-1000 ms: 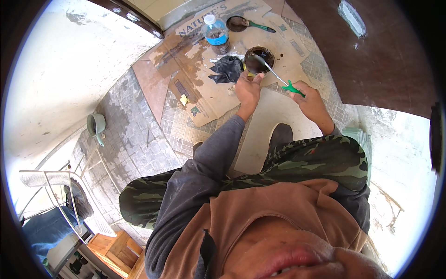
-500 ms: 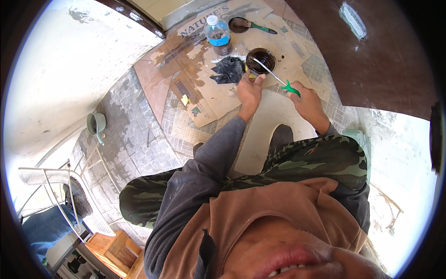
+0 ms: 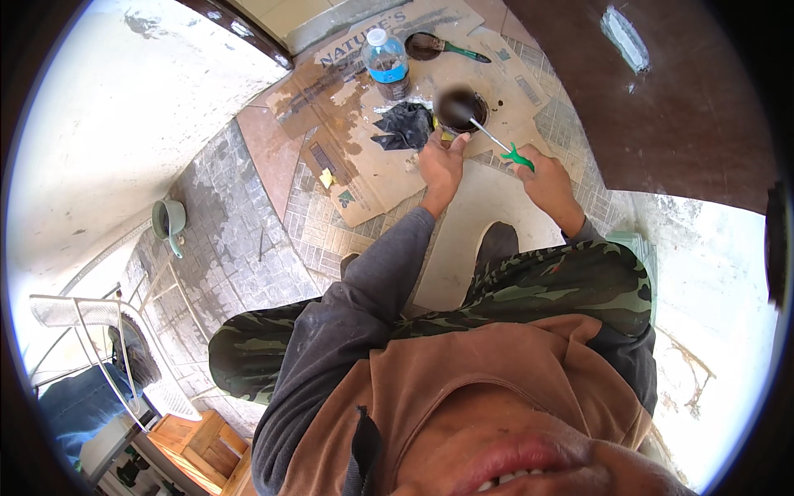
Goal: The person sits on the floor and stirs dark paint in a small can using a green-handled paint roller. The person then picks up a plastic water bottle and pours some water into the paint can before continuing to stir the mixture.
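Left hand (image 3: 441, 163) gripped the dark tin (image 3: 460, 110) at upper centre of the frame, right hand (image 3: 542, 176) pinched the green-handled screwdriver (image 3: 499, 143) — shaft ran up-left from that hand into the tin's mouth — cardboard sheet (image 3: 372, 174) underneath.

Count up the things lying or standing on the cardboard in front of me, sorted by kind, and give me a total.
Cans of dark liquid: 1, the can, steadied by the left hand
Green-handled tools: 2, the screwdriver in the right hand, and the brush
Plastic bottles: 1, the bottle
Black rags: 1, the rag
Total: 5
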Available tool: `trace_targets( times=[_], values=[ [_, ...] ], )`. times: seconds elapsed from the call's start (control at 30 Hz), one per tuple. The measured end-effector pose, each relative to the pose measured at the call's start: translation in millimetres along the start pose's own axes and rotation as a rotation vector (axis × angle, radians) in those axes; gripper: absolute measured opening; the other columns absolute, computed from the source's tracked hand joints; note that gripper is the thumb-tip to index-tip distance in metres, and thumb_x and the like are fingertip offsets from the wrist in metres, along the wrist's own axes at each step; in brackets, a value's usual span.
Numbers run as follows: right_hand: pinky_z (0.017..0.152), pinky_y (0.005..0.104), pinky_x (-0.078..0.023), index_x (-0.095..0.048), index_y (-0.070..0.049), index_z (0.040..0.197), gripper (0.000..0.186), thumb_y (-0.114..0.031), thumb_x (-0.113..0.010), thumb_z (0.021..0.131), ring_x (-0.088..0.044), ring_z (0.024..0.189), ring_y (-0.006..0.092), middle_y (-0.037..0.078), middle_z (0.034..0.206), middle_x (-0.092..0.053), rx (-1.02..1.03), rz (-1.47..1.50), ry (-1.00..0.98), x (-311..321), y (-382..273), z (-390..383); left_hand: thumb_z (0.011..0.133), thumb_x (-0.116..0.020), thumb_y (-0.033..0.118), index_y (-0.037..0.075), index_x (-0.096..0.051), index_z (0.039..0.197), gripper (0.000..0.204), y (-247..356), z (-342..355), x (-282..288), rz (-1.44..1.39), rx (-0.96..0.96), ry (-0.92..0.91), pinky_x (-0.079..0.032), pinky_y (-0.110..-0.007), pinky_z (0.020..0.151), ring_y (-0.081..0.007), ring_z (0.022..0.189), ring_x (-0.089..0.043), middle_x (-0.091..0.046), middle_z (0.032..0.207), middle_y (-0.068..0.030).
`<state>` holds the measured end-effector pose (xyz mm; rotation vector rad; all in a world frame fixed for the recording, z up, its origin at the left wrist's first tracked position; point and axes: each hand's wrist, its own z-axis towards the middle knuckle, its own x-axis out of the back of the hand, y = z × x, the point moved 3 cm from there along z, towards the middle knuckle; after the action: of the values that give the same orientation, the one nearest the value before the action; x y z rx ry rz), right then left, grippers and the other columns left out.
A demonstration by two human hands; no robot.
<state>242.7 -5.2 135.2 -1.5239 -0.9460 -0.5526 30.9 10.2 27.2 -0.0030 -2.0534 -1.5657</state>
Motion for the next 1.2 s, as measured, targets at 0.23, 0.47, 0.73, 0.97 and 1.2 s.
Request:
trace_targets(
  times=[0.23,0.47,0.73,0.97,1.2],
  values=[
    [0.08,0.0436,-0.054,-0.069,-0.009,0.121,0.026,-0.016,-0.07,0.096,-0.069,0.085,0.0409,0.021,0.093,-0.072,0.113,0.189,-0.052,9.7,0.4,-3.7,0.088,-0.087,0.036,-0.004,-0.074,0.116,0.051,-1.6,1.8,-2.2,0.025,-0.027,-0.02,-0.053,-0.042,0.067,-0.0277,0.068,-0.072,-0.074,0.078,-0.0165],
    [0.08,0.0437,-0.054,-0.068,-0.008,0.121,0.026,-0.013,-0.069,0.095,-0.07,0.085,0.0401,0.02,0.095,-0.073,0.107,0.27,0.069,28.1,2.8,-4.3,0.088,-0.086,0.036,-0.005,-0.073,0.119,0.052,-7.1,0.6,-6.4,0.005,-0.065,0.017,-0.053,-0.042,0.067,-0.0281,0.069,-0.072,-0.074,0.078,-0.016],
    [0.075,0.0556,-0.051,-0.066,-0.012,0.115,0.02,-0.019,-0.069,0.097,-0.07,0.088,0.0464,0.022,0.089,-0.072,0.055,-0.122,0.005,-3.5,-6.8,-1.6,0.09,-0.085,0.037,-0.005,-0.072,0.12,0.053,-3.2,-1.3,-4.0,0.002,-0.039,0.011,-0.054,-0.042,0.068,-0.028,0.07,-0.073,-0.076,0.079,-0.0163],
    [0.075,0.0505,-0.052,-0.069,-0.011,0.117,0.022,-0.019,-0.07,0.096,-0.07,0.085,0.0429,0.019,0.089,-0.073,0.056,0.044,-0.022,15.2,-10.7,-9.8,0.09,-0.084,0.037,-0.005,-0.072,0.118,0.052,-1.9,-1.8,-4.5,0.021,-0.035,-0.003,-0.053,-0.041,0.066,-0.0279,0.069,-0.073,-0.074,0.076,-0.0162],
    [0.074,0.0457,-0.053,-0.07,-0.011,0.118,0.024,-0.016,-0.071,0.095,-0.07,0.081,0.0402,0.018,0.088,-0.073,0.089,0.21,0.044,33.3,-6.4,-7.0,0.091,-0.084,0.038,-0.008,-0.068,0.132,0.064,-5.1,-2.5,-4.7,0.006,-0.049,0.004,-0.053,-0.042,0.066,-0.0281,0.069,-0.072,-0.074,0.077,-0.0174]
  ],
)
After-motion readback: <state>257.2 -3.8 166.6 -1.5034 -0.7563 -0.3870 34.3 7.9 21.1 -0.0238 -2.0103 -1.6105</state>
